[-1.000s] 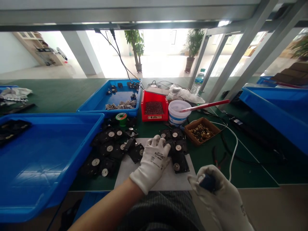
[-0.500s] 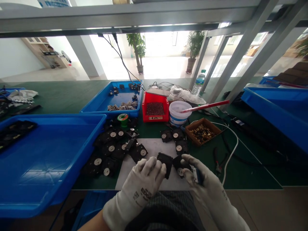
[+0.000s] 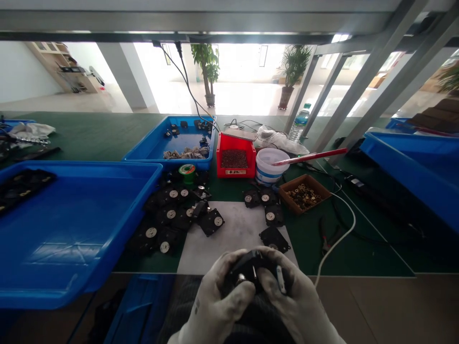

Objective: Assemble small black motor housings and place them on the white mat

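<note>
Both my hands wear pale gloves and are close together at the near edge of the table. My left hand (image 3: 224,291) grips the left side of a black part (image 3: 247,263), its thumb by a shiny metal piece. My right hand (image 3: 290,291) holds the same part from the right, with a small light-coloured piece (image 3: 280,279) between its fingers. Just beyond them, a black unit (image 3: 274,239) lies on the white sheet (image 3: 229,239). More black units with silver discs (image 3: 171,214) are grouped left of the sheet, and several (image 3: 274,216) sit at its right.
A large blue tray (image 3: 96,186) stands at the left, a smaller one (image 3: 143,148) behind. Beyond the sheet are a red bin (image 3: 235,173), a white tub (image 3: 267,177) and a box of brass rings (image 3: 304,208). Pliers (image 3: 324,239) and a white cable (image 3: 353,217) lie right.
A black part has been lifted off the sheet and is now held in both hands. My hands have come together, nearer my body. The view has shifted slightly.
</note>
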`<state>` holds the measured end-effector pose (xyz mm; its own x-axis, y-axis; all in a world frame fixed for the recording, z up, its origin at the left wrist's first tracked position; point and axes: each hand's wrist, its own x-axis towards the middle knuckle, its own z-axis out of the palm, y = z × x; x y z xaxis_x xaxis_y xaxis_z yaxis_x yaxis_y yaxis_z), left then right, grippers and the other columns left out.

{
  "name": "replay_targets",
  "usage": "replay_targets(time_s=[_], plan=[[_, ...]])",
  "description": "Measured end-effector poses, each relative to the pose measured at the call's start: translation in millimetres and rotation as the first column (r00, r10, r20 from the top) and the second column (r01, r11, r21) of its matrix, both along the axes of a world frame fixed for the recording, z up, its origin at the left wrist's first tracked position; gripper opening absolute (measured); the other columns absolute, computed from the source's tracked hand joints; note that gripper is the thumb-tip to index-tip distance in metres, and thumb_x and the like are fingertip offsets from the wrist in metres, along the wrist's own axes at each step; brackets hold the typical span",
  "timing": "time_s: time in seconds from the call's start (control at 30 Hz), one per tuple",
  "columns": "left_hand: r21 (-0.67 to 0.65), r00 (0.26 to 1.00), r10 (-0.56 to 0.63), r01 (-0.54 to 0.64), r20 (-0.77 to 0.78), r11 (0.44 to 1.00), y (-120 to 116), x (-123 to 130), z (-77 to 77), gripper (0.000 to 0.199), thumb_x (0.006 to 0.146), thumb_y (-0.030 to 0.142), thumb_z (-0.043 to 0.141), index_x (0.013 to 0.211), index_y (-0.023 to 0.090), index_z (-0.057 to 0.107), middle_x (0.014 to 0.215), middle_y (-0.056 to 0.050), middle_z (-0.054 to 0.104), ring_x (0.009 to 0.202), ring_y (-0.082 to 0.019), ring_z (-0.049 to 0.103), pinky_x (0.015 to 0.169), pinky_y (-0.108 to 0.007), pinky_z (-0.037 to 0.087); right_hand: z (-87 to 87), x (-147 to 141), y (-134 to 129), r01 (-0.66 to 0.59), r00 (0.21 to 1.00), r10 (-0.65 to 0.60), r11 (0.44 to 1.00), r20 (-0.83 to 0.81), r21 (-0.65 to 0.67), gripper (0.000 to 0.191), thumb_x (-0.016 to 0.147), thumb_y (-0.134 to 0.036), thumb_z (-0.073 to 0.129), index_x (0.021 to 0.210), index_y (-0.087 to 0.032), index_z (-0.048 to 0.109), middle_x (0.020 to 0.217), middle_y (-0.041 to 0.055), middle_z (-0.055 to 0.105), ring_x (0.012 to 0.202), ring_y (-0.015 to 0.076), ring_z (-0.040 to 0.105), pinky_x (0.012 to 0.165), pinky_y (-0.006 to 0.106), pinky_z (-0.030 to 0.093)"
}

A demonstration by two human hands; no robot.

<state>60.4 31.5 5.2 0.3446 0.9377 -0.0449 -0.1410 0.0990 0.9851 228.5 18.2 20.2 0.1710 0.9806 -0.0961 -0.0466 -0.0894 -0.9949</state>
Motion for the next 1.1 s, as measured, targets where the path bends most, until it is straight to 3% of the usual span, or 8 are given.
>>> replay_targets(time_s=[0.17,0.47,0.57,0.67,0.77,0.87,1.0,1.1], plan=[[0.100,0.992,0.038,-0.027,-0.119,0.995,-2,-1,16.7,0.041,0.091,0.045,0.072,0.124,0.022,0.073,0.110,-0.008,0.073,0.099,-0.027,0.072,0.086,-0.034,0.059,2.0,7,-1,-0.077,0.975,0.053,0.992,0.216,0.102,0.020,0.083,-0.030,0.075,0.102,-0.024,0.079,0.097,0.0041,0.078,0.093,0.0232,0.073,0.087,0.030,0.058],[0.212,0.965,0.088,-0.034,-0.247,0.977,-3,-3,21.0,0.036,0.092,0.042,0.069,0.123,0.023,0.075,0.100,-0.006,0.071,0.086,-0.023,0.071,0.077,-0.030,0.058,-19.9,14,-3,-0.114,0.936,0.031,0.969,0.351,0.220,0.013,0.090,-0.026,0.070,0.101,-0.025,0.077,0.095,0.0059,0.076,0.088,0.0226,0.073,0.078,0.029,0.059],[0.109,0.966,0.093,-0.068,-0.241,0.992,1,3,14.5,0.032,0.092,0.037,0.069,0.121,0.023,0.075,0.109,-0.007,0.073,0.103,-0.026,0.071,0.091,-0.034,0.058,-23.5,5,1,0.002,0.944,-0.067,0.980,0.322,0.198,0.011,0.090,-0.033,0.073,0.096,-0.024,0.076,0.096,0.0060,0.075,0.093,0.0235,0.072,0.085,0.031,0.059],[-0.118,0.993,0.091,-0.100,-0.078,0.988,2,13,3.2,0.055,0.088,0.044,0.076,0.137,0.023,0.064,0.128,-0.010,0.073,0.122,-0.031,0.067,0.104,-0.040,0.056,-22.8,-2,6,0.081,0.988,-0.085,0.996,0.126,0.036,0.027,0.089,-0.048,0.075,0.099,-0.022,0.073,0.096,0.0059,0.075,0.094,0.0243,0.072,0.087,0.032,0.059],[-0.279,0.987,0.150,-0.128,0.060,0.952,0,19,-4.0,0.071,0.080,0.042,0.086,0.142,0.023,0.056,0.131,-0.011,0.072,0.124,-0.032,0.067,0.105,-0.041,0.056,-20.6,2,7,-0.014,0.994,0.004,0.996,-0.111,-0.085,0.043,0.086,-0.060,0.077,0.105,-0.021,0.070,0.094,0.0063,0.075,0.087,0.0240,0.072,0.080,0.033,0.061],[-0.362,0.970,0.206,-0.149,0.126,0.920,2,14,-3.4,0.059,0.077,0.040,0.087,0.128,0.020,0.065,0.123,-0.011,0.074,0.122,-0.033,0.068,0.104,-0.041,0.055,-17.4,22,9,-0.091,0.985,0.072,0.988,-0.157,-0.122,0.054,0.076,-0.059,0.086,0.111,-0.022,0.070,0.091,0.0054,0.073,0.080,0.0216,0.069,0.071,0.030,0.059],[-0.451,0.913,0.200,-0.020,0.356,0.892,4,-2,3.3,0.065,0.082,0.050,0.078,0.139,0.024,0.059,0.120,-0.011,0.074,0.119,-0.034,0.070,0.101,-0.046,0.056,-12.9,52,13,-0.292,0.935,0.233,0.934,-0.268,-0.205,0.066,0.062,-0.064,0.094,0.105,-0.019,0.074,0.071,0.0011,0.066,0.059,0.0168,0.061,0.053,0.026,0.051],[-0.491,0.904,0.171,0.048,0.392,0.870,3,-8,6.9,0.073,0.087,0.049,0.072,0.151,0.026,0.047,0.115,-0.011,0.074,0.111,-0.031,0.074,0.094,-0.042,0.058,-12.1,54,13,-0.240,0.948,0.185,0.950,-0.258,-0.198,0.052,0.077,-0.069,0.082,0.091,-0.019,0.073,0.063,-0.0015,0.059,0.052,0.0125,0.054,0.049,0.023,0.046]])
